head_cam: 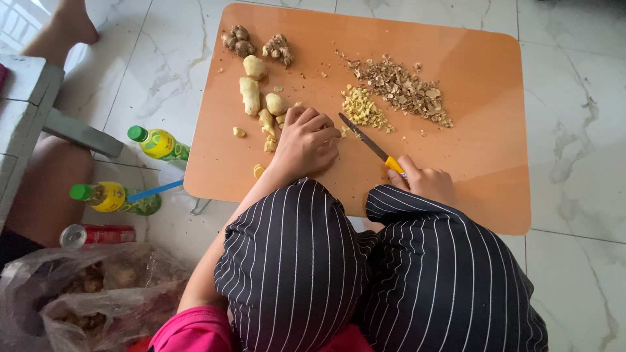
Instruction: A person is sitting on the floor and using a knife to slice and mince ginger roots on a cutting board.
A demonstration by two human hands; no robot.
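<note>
Striped knees [365,261] — right hand [427,182] gripping knife [368,143]

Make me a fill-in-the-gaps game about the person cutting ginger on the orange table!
1. The right hand holds a knife with a ____ handle.
2. The left hand rests on the ____ table.
3. The two bottles on the floor have ____ caps.
4. The peeled ginger pieces lie to the ____ of the peel scraps.

Missing words: yellow; orange; green; left
</note>
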